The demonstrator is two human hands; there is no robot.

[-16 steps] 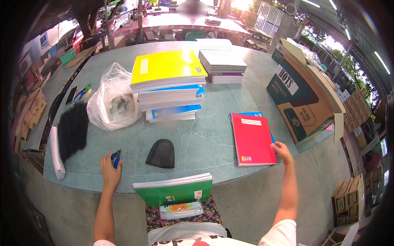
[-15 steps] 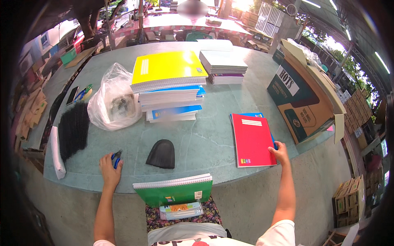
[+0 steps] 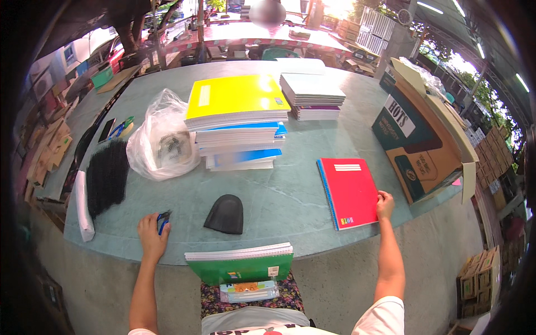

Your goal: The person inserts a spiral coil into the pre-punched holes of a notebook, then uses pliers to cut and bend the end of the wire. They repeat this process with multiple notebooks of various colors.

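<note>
Two hands are seen at the near edge of the grey-green counter [image 3: 290, 195]. The left hand [image 3: 152, 234] is closed around a small blue-handled tool [image 3: 163, 219], which is held at the counter's front edge. The right hand [image 3: 384, 204] is laid with fingers apart on the right rim of one red spiral notebook [image 3: 350, 191], lying flat near the front edge. Two stacks of notebooks are counted: a tall one topped in yellow [image 3: 237, 120] at centre and a lower one topped in grey [image 3: 312, 95] behind it. One clear plastic bag [image 3: 161, 139] is set left of the tall stack, with wire spirals inside. One open cardboard box [image 3: 421, 139] is stood at the right; its contents cannot be made out. One black rounded piece [image 3: 225, 215] lies between the hands, with bare counter around it. A green-covered notebook [image 3: 241, 265] is propped against the front edge
</note>
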